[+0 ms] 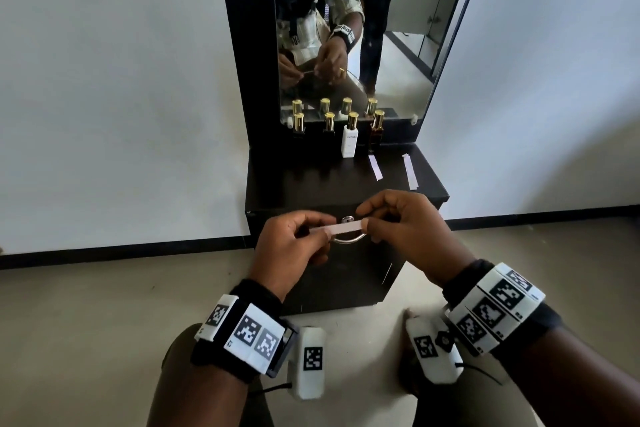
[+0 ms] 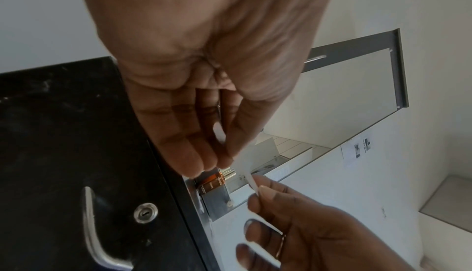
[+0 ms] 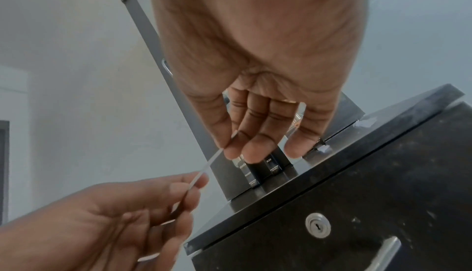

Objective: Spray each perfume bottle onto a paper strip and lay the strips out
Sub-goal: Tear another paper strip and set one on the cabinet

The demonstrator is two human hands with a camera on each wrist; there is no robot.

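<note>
Both hands, our left hand [image 1: 294, 239] and right hand [image 1: 401, 222], pinch one paper strip [image 1: 341, 228] before the cabinet's [image 1: 429, 196] front edge; next we judge a perfume bottle [image 1: 349, 140] needs spraying.

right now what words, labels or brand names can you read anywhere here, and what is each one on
"BLEU": on a dark bottle seen under the right hand; the small print below it is too blurred to read.
White bottle: a grey word on its front, too small to read surely.
Amber bottle: white lettering, too blurred to read.
Wrist bands: black and white square code marks only, no words.
</note>
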